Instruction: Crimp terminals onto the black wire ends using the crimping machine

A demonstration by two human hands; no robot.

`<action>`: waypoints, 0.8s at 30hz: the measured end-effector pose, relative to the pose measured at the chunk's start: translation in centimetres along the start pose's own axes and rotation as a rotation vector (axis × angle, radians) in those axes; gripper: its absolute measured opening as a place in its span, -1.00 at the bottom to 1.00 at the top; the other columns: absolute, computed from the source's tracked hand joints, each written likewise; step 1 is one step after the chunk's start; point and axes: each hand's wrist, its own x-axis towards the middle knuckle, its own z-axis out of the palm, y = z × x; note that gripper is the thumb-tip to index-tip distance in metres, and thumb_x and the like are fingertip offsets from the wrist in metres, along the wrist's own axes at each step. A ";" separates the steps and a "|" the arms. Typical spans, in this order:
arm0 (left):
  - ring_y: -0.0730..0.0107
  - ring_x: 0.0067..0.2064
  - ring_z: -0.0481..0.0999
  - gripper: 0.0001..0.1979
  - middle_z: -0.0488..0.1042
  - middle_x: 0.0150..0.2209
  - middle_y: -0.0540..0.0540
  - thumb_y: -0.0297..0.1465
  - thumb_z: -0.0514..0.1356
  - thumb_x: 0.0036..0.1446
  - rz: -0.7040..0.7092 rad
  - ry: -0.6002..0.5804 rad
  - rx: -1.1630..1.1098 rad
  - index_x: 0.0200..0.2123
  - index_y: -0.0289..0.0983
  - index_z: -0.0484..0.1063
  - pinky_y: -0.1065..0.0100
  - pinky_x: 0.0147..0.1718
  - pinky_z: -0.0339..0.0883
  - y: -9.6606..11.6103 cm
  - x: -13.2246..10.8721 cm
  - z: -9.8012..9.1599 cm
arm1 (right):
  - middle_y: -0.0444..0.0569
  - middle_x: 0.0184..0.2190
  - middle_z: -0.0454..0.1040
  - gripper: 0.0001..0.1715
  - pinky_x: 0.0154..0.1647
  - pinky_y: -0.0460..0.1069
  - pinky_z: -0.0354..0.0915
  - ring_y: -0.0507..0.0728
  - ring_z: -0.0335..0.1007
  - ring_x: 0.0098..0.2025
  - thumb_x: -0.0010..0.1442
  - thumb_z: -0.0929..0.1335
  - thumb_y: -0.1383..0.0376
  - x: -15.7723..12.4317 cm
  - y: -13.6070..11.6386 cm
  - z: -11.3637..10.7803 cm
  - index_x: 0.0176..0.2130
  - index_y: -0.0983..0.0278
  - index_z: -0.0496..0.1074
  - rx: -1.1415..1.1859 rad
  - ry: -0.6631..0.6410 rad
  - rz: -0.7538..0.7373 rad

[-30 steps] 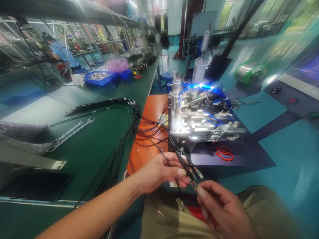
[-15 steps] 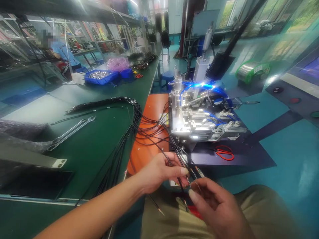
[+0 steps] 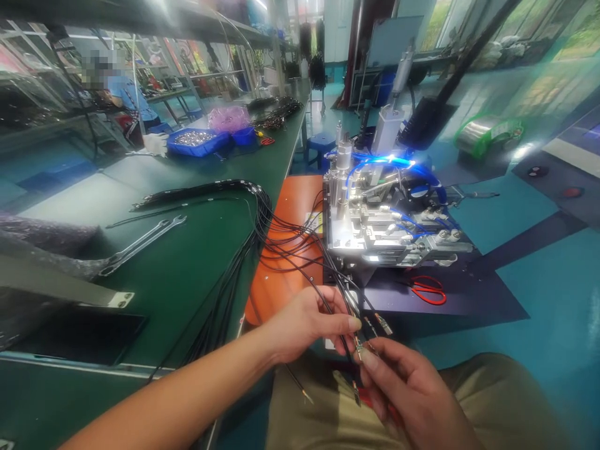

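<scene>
Black cables run from the green bench across an orange board to my hands, low in the middle of the view. My left hand is closed round several of them, thumb against fingers. Close beside it, my right hand pinches the end of one cable between thumb and fingertips. A bare metal connector shows on a cable end just past my fingers. Another cable end with exposed wires hangs below my left wrist. Something red is partly hidden beneath my right hand.
A metal machine with blue air tubes stands ahead. Red-handled scissors lie on its dark base. Wrenches, a blue tray of small metal parts and a pink bag rest on the green bench. A person sits at far left.
My right thumb and fingers have closed in on the cable end beside my left hand. A connector end now shows more clearly past my fingers. The whole view has shifted slightly.
</scene>
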 end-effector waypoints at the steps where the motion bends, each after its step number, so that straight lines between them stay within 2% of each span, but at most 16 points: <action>1: 0.43 -0.49 0.55 -0.69 0.53 -0.51 -0.08 -0.31 0.41 0.01 0.001 -0.003 0.008 -0.40 -0.34 0.35 0.48 -0.51 0.40 0.0 0.0 0.0 | -0.25 -0.62 0.25 -0.56 -0.68 -0.20 0.00 -0.12 0.04 -0.65 0.18 0.41 -0.05 0.0 0.1 0.0 -0.37 0.28 0.40 0.029 -0.001 0.007; 5: 0.45 -0.50 0.54 -0.70 0.53 -0.51 -0.10 -0.31 0.41 0.03 0.013 -0.007 0.022 -0.39 -0.35 0.36 0.49 -0.51 0.40 -0.1 0.1 0.1 | -0.26 -0.62 0.24 -0.58 -0.68 -0.20 -0.03 -0.12 0.03 -0.65 0.18 0.42 -0.03 0.0 0.2 0.2 -0.36 0.28 0.41 0.070 0.012 0.017; 10: 0.42 -0.49 0.54 -0.70 0.51 -0.49 -0.09 -0.33 0.41 0.02 -0.020 -0.045 -0.054 -0.39 -0.35 0.36 0.47 -0.55 0.43 0.1 0.2 -0.3 | -0.27 -0.65 0.23 -0.55 -0.68 -0.20 -0.01 -0.11 0.03 -0.65 0.16 0.42 -0.06 -0.1 0.0 -0.1 -0.37 0.27 0.39 0.012 0.066 -0.028; 15: 0.33 -0.32 0.61 -0.67 0.53 -0.37 -0.10 -0.42 0.47 -0.07 -0.045 -0.114 -0.158 -0.31 -0.36 0.40 0.39 -0.36 0.54 0.4 0.2 -1.1 | -0.23 -0.63 0.27 -0.51 -0.67 -0.19 0.09 -0.09 0.09 -0.64 0.15 0.40 -0.10 -0.3 -0.2 -1.2 -0.37 0.28 0.39 -0.108 0.127 -0.094; 17: 0.31 -0.31 0.62 -0.65 0.54 -0.36 -0.12 -0.43 0.48 -0.11 -0.033 -0.087 -0.159 -0.32 -0.37 0.40 0.38 -0.35 0.55 0.4 0.3 -1.2 | -0.21 -0.62 0.30 -0.50 -0.68 -0.18 0.11 -0.07 0.13 -0.64 0.14 0.41 -0.12 -0.5 0.0 -1.8 -0.33 0.28 0.43 -0.133 0.117 -0.064; 20: 0.32 -0.38 0.62 -0.63 0.54 -0.45 -0.10 -0.40 0.50 -0.13 0.001 -0.018 -0.148 -0.39 -0.37 0.36 0.40 -0.42 0.54 0.1 0.4 -0.9 | -0.20 -0.64 0.33 -0.46 -0.68 -0.16 0.13 -0.06 0.16 -0.66 0.09 0.43 -0.14 -0.9 0.9 -2.6 -0.28 0.29 0.48 -0.153 0.052 -0.004; 24: 0.35 -0.44 0.61 -0.60 0.55 -0.50 -0.10 -0.39 0.51 -0.16 0.019 0.031 -0.138 -0.41 -0.36 0.34 0.41 -0.45 0.54 -0.1 0.5 -0.4 | -0.18 -0.62 0.39 -0.46 -0.65 -0.17 0.15 -0.08 0.20 -0.67 -0.04 0.51 -0.09 -1.4 1.8 -2.4 -0.36 0.32 0.51 -0.096 -0.012 0.055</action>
